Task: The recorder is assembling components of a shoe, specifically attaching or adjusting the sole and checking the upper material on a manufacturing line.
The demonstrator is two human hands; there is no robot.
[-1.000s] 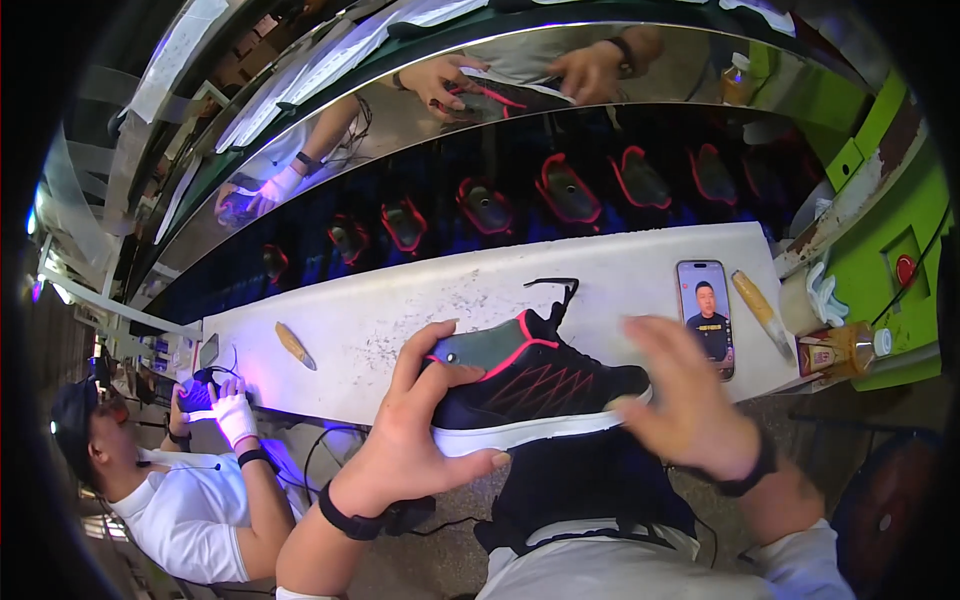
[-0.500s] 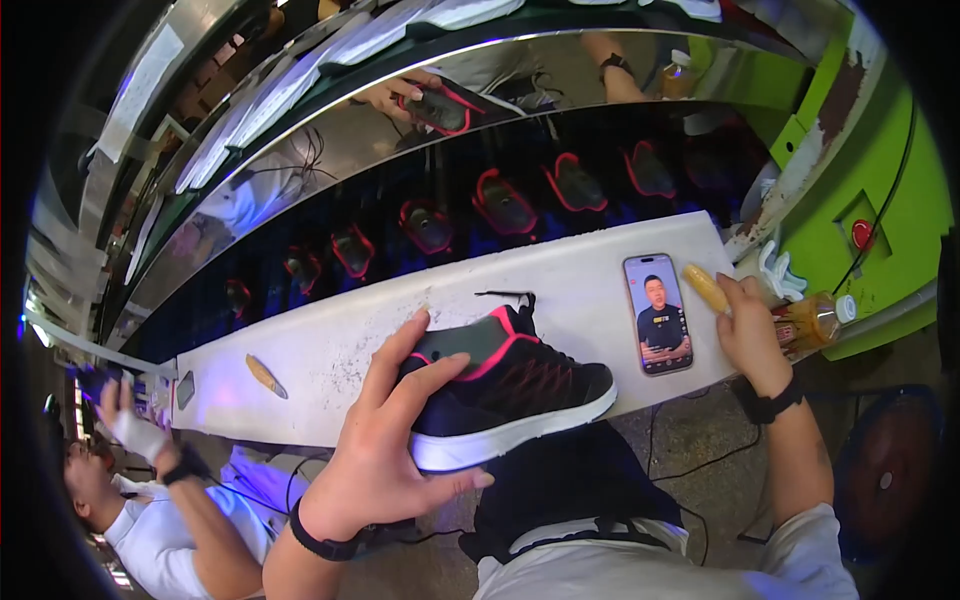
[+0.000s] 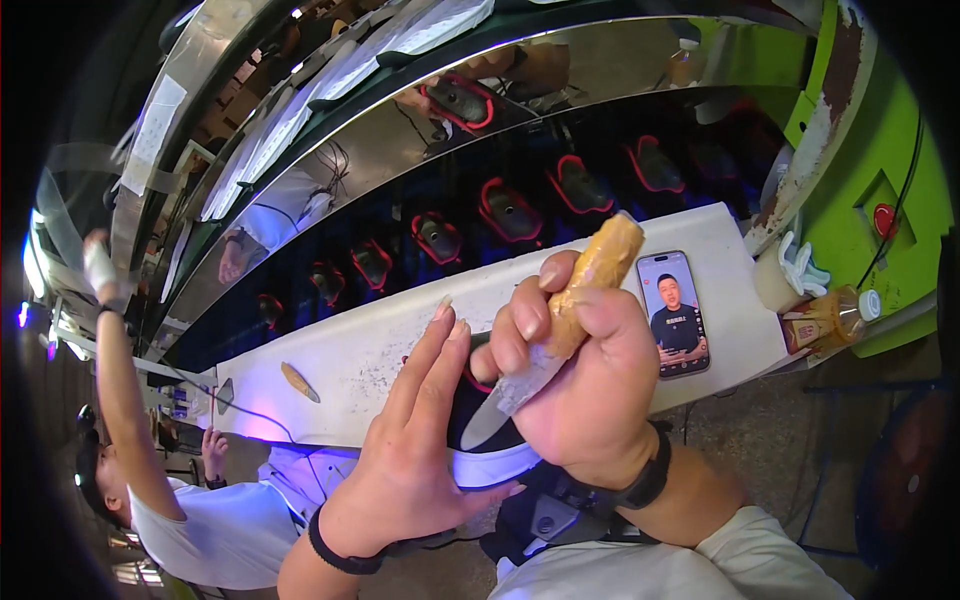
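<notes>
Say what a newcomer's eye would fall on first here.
First, the tan-handled knife in the right grip near the picture's middle, its blade slanting down to the left over the dark, white-soled shoe in the left grip. Next, the lit phone toward the right end of the white bench, and the row of dark, red-edged shoes behind it.

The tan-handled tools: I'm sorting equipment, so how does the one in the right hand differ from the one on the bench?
The held tool is gripped in the right hand; the bench tool lies on the white bench. In the picture, the held tool slants down leftward, the bench tool down rightward. The held tool appears larger than the bench tool. Both are long and mostly tan.
</notes>
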